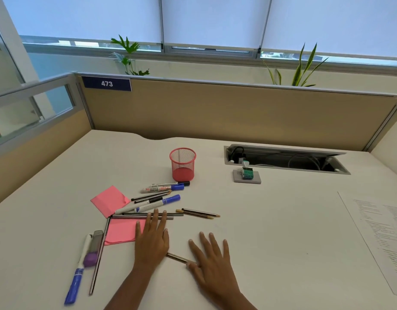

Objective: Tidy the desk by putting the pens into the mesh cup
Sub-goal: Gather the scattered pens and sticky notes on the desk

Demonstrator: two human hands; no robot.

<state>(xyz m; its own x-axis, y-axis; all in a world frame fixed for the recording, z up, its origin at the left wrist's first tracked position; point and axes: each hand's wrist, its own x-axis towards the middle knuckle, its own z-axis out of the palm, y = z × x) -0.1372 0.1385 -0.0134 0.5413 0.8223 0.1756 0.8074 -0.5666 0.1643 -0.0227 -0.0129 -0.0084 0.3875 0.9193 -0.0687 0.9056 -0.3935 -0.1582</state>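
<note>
Nearest: left hand (151, 240) flat on the table (282, 220), fingers (156, 220) straight, tips on thin pens (148, 214). Right hand (212, 262) flat, spread, thumb touching lone pen (176, 257). Mesh cup (183, 164) far beyond, apart.

Upper pink note (108, 199) flat on the white desk (282, 220), lower pink note (121, 231) just nearer. Far right, a sheet with printed lines (380, 231). Near the back wall (215, 113), an open slot full of wires (282, 158) (small green gadget (247, 173) just in front).
</note>
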